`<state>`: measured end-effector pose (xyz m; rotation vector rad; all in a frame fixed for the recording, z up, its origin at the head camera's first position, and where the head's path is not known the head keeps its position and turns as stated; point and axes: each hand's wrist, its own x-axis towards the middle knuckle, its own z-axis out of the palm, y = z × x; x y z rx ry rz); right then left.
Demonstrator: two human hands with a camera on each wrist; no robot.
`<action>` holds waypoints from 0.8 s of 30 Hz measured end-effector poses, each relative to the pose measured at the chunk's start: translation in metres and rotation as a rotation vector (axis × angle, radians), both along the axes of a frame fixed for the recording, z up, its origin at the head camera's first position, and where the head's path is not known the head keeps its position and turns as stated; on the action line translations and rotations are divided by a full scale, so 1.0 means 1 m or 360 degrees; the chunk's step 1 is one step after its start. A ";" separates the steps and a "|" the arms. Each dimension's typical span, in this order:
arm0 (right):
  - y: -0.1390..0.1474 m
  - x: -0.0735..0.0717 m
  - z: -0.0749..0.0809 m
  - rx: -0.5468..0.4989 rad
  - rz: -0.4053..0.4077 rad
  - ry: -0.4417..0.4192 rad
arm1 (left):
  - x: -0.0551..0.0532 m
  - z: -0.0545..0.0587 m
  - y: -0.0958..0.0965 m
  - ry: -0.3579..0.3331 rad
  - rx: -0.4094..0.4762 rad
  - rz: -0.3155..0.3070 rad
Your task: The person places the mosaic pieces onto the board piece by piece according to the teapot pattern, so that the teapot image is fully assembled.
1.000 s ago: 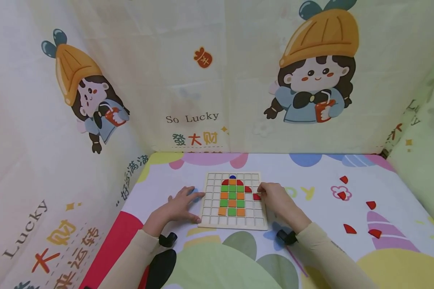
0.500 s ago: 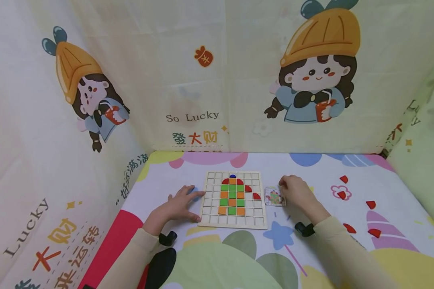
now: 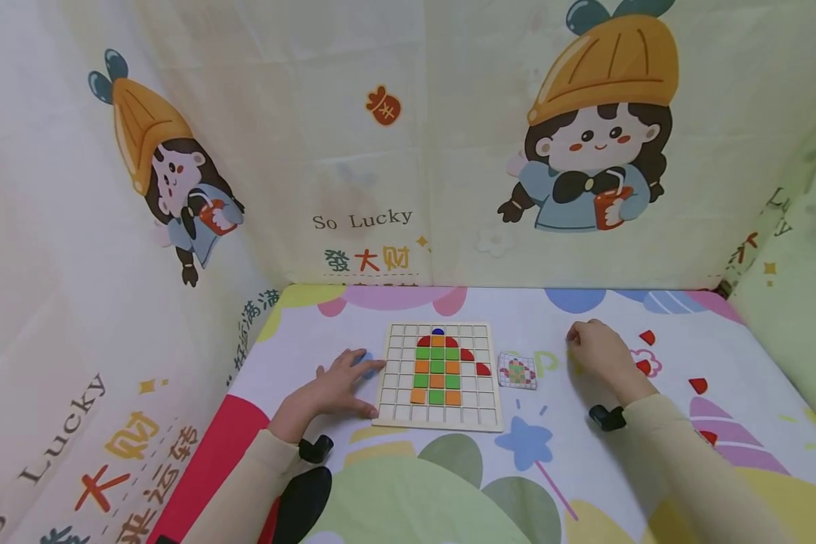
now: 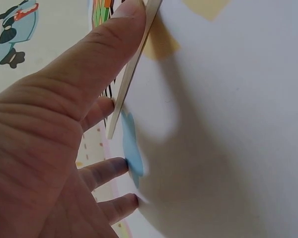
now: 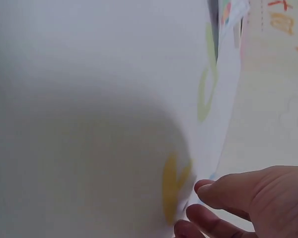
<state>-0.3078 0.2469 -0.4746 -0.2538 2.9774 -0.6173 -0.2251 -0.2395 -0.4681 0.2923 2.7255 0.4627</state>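
Observation:
A pale wooden grid board [image 3: 477,415] lies on the table, with green and orange square tiles, red quarter-circle pieces and a blue piece at the top of the pattern. My left hand [image 3: 336,387] rests at the board's left side, fingers spread; in the left wrist view the thumb [image 4: 107,42] touches its edge. Right of the board lies a small pattern card [image 3: 517,372]. Farther right, my right hand [image 3: 605,358] hovers above the table with loosely bent fingers. The right wrist view shows nothing held between its thumb [image 5: 228,191] and fingers.
Loose red quarter-circle pieces lie at the right, including a far red piece [image 3: 647,338] and a nearer red piece [image 3: 698,386]. My right forearm partly covers another red piece [image 3: 709,437]. A printed cloth wall [image 3: 449,249] rises behind the table.
My right hand has moved right, from the board's right edge past the card to the printed letters. The card, hidden at first, now shows fully. The left hand has stayed put.

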 end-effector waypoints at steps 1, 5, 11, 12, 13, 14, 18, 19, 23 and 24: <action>0.004 -0.001 0.000 0.0022 0.0008 0.0015 | 0.000 0.000 0.000 0.0003 -0.0003 0.0002; 0.017 -0.004 0.000 0.0101 0.0019 0.0074 | 0.000 0.000 0.000 0.0007 -0.0013 0.0006; 0.033 -0.003 0.004 0.0135 -0.0065 0.0077 | 0.001 0.001 0.000 0.0008 0.0007 -0.0006; 0.036 -0.003 0.005 0.0144 -0.0089 0.0066 | 0.001 0.001 0.000 0.0006 0.0008 -0.0008; 0.038 -0.002 0.007 0.0158 -0.0116 0.0045 | 0.001 0.001 0.000 0.0003 0.0008 -0.0008; 0.041 -0.002 0.008 0.0173 -0.0145 0.0020 | 0.002 0.002 0.001 0.0001 0.0008 -0.0007; 0.050 -0.001 0.010 0.0241 -0.0197 -0.0096 | 0.002 0.004 0.002 -0.0005 0.0019 -0.0001; 0.051 -0.001 0.010 0.0249 -0.0197 -0.0123 | 0.002 0.004 0.002 -0.0009 0.0018 0.0000; 0.060 -0.004 0.008 0.0204 -0.0187 -0.0162 | 0.002 0.005 0.002 -0.0010 0.0016 -0.0004; 0.062 -0.005 0.009 0.0186 -0.0179 -0.0163 | 0.002 0.005 0.002 -0.0011 0.0018 -0.0005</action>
